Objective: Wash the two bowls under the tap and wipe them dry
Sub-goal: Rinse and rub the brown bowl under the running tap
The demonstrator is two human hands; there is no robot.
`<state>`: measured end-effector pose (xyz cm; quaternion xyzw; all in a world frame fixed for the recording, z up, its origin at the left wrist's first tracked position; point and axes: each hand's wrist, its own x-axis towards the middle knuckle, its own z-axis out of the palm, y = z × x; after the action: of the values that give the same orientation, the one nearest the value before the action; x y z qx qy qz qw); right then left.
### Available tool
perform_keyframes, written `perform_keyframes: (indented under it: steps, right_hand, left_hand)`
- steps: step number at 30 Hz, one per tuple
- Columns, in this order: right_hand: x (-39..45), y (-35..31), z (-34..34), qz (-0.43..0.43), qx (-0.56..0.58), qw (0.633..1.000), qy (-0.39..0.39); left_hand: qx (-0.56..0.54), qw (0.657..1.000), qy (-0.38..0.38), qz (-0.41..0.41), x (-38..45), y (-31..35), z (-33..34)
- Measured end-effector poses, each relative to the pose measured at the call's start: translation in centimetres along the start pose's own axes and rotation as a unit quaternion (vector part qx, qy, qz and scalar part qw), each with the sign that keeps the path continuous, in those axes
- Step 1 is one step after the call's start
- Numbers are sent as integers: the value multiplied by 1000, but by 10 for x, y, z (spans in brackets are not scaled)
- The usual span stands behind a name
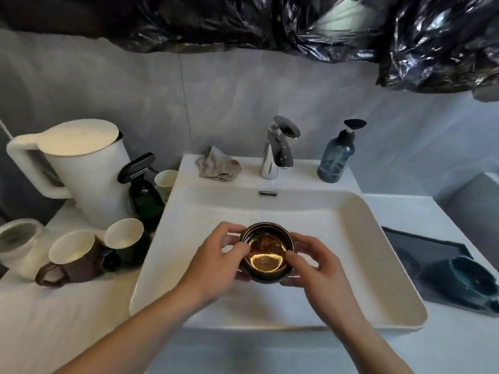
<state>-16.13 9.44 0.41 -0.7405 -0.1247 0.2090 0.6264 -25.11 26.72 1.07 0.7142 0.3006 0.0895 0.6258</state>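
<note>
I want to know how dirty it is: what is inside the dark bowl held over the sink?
The bowl shows a glossy brown inside with speckled residue and a bright glare ring. Fingers of both hands cover parts of the rim.

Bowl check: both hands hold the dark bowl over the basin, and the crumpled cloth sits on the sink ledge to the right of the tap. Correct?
Not quite. In the head view the cloth lies left of the tap, not right. Both the left hand and right hand hold the bowl over the basin.
</note>
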Motion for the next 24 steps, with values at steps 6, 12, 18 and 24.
perform_keyframes:
  steps: [6,12,18,24]
  right_hand:
    - [19,35,-6,-18,-42,999,-20]
    - [14,35,-9,6,3,999,-54]
    - [11,34,-5,0,-36,998,-57]
    - [4,29,-5,1,-61,997,-48]
  left_hand:
    - [-40,999,0,24,18,-43,23]
    - [-31,998,-1,53,17,-48,23]
    - [26,997,-4,78,9,-48,22]
    - [36,996,7,77,9,-49,25]
